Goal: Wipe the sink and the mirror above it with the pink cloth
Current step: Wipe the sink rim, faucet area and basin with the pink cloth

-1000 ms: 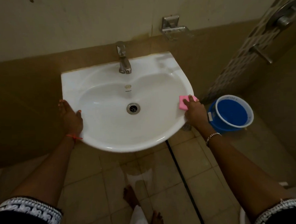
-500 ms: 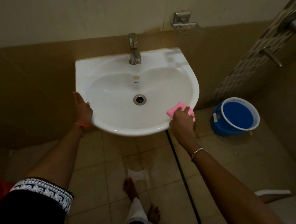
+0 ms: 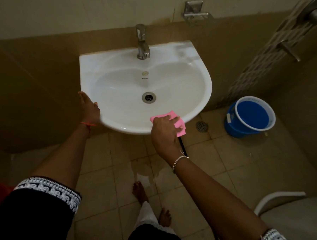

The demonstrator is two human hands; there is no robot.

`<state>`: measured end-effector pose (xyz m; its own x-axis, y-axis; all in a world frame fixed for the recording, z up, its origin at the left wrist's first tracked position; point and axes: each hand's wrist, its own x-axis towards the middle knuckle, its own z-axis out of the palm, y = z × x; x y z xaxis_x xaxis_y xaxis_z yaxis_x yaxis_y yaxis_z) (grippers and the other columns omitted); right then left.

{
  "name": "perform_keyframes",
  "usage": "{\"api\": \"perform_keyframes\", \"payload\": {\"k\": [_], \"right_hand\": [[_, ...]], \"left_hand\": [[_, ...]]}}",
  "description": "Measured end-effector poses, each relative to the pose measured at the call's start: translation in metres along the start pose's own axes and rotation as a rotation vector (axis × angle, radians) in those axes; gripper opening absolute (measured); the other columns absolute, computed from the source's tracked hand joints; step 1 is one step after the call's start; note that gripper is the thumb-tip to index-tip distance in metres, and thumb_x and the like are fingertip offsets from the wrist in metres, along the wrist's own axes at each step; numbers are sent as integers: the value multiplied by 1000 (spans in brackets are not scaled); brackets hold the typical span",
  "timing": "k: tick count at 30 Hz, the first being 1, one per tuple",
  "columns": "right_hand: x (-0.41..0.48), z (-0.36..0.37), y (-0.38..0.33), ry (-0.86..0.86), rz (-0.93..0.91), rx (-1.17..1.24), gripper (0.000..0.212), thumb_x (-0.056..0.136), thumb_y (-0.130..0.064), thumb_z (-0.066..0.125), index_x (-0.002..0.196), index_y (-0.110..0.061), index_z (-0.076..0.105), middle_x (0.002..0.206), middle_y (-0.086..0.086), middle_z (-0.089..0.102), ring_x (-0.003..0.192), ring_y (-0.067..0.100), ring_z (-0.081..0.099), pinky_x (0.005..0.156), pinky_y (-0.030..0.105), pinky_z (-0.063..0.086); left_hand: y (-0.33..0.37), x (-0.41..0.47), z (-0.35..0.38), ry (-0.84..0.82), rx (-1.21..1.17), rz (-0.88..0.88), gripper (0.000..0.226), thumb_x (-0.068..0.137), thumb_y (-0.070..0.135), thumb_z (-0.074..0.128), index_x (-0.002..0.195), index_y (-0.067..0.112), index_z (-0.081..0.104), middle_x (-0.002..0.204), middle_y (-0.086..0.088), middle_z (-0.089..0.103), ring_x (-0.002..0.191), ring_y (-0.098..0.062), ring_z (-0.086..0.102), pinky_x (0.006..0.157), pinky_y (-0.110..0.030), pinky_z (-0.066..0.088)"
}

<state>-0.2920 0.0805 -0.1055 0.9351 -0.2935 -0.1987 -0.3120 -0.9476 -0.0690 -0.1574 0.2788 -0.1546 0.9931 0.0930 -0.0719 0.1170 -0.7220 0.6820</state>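
A white wall-mounted sink [image 3: 197,62] with a chrome tap [image 3: 142,42] and a round drain [image 3: 148,97] fills the upper middle of the head view. My right hand [image 3: 165,136] presses the folded pink cloth [image 3: 174,117] onto the sink's front rim, right of centre, fingers curled over it. Part of the cloth hangs over the rim's outer edge. My left hand [image 3: 90,109] rests against the sink's left edge with fingers straight. The mirror is out of view.
A blue bucket [image 3: 249,117] stands on the tiled floor to the right of the sink, near a floor drain [image 3: 201,126]. A metal soap holder [image 3: 194,11] is fixed to the wall above. A white toilet [image 3: 295,215] sits at bottom right. Wet patches mark the floor by my feet.
My right hand has slid the pink cloth along the rim from the sink's right side round to the front. My left hand stays on the left edge. The camera has tilted.
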Motion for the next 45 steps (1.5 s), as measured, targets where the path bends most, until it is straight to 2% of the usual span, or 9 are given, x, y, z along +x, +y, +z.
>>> {"api": "perform_keyframes", "payload": {"k": [10, 14, 20, 23, 25, 28, 35, 40, 45], "right_hand": [[-20, -3, -51, -170, -70, 148, 45, 88, 15, 31, 125, -5, 48, 143, 35, 27, 131, 60, 17, 94, 73, 30], [-18, -23, -75, -166, -185, 498, 31, 83, 6, 40, 66, -20, 45, 101, 23, 59, 105, 43, 54, 66, 36, 40], [45, -66, -110, -109, -247, 922, 29, 87, -19, 50, 97, 6, 60, 95, 27, 65, 82, 43, 65, 70, 52, 56], [84, -69, -123, -144, -349, 1057, 33, 87, -22, 47, 106, -5, 67, 97, 15, 69, 70, 18, 68, 57, 26, 58], [110, -64, -131, -144, -461, 1076, 31, 92, -11, 43, 113, -5, 65, 108, 8, 68, 77, -8, 63, 64, -1, 45], [150, -50, -152, -84, -536, 996, 48, 88, 9, 39, 132, -7, 49, 124, 8, 63, 113, 8, 58, 75, -9, 36], [213, -29, -194, 72, -616, 777, 62, 80, 14, 37, 140, -2, 33, 137, 23, 46, 126, 37, 42, 104, 46, 39], [223, -25, -220, -159, -726, 238, 64, 88, 2, 41, 146, -15, 21, 151, 23, 17, 140, 41, 11, 114, 48, 13], [218, -20, -214, -67, -857, 16, 57, 90, -3, 42, 143, -18, 30, 151, 22, 18, 140, 38, 13, 114, 47, 12]], "left_hand": [[6, -8, -5, -9, -66, -36, 60, 94, -4, 35, 138, -13, -6, 151, -31, -11, 143, -36, -6, 109, -16, 1], [7, -10, -9, -29, -75, -59, 61, 94, -2, 37, 138, -13, -4, 151, -30, -10, 143, -35, -6, 111, -20, -1], [-8, -3, -24, -59, -317, -67, 48, 97, 5, 35, 138, -14, 18, 150, -24, 21, 141, -26, 24, 115, -28, 15], [-11, 4, -27, 25, -607, -120, 35, 97, -1, 30, 129, -15, 35, 121, -7, 48, 83, 19, 58, 80, -2, 43], [-9, 5, -29, 44, -687, -156, 35, 98, 1, 30, 128, -13, 38, 126, -13, 47, 86, 11, 58, 77, -2, 45], [-15, 12, -36, 76, -708, -242, 39, 99, 14, 35, 130, -7, 43, 138, -21, 45, 126, -21, 44, 108, -26, 35], [-19, 36, -42, -17, -778, -408, 51, 98, 40, 28, 138, 10, 36, 145, -2, 39, 136, -16, 33, 116, -38, 23], [-19, 39, -38, -149, -901, -430, 55, 96, 53, 12, 121, 23, 51, 104, 17, 62, 93, 4, 58, 92, -30, 40], [-30, 42, -30, -198, -1015, -543, 75, 89, 65, 10, 137, 14, 37, 136, 1, 49, 121, -15, 49, 101, -29, 40]]}}
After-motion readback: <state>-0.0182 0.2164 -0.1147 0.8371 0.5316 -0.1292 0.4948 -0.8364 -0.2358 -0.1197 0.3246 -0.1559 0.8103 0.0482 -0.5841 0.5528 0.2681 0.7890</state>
